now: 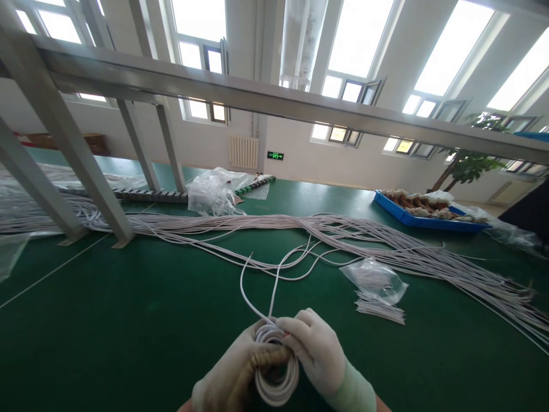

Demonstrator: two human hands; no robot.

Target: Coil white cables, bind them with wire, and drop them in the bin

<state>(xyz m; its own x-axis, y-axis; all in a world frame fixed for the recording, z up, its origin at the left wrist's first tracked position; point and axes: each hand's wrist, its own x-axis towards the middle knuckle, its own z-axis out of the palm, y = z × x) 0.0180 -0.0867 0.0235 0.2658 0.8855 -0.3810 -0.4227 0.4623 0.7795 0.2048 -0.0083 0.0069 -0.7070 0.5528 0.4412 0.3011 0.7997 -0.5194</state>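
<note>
A coil of white cable (278, 390) is held up close to me over the green table. My left hand (240, 366), in a white glove with a stained thumb, is closed around the coil's left side, its thumb reaching through the loops. From the right, my right hand (315, 349), also gloved, pinches the upper right of the coil. A small reddish spot shows by its fingertips. Two lengths of cable rise from the top of the coil; one loose end (251, 256) curves upward, and the other length runs toward the long cable bundle (274, 222).
The bundle crosses the green table (150, 320) from side to side. Short white pieces (380, 309) lie beside a clear bag (377, 280) on the right. A blue tray (429, 220) holds brownish parts. Metal frame legs (92, 160) stand at left, with a crossbar (274, 97) overhead.
</note>
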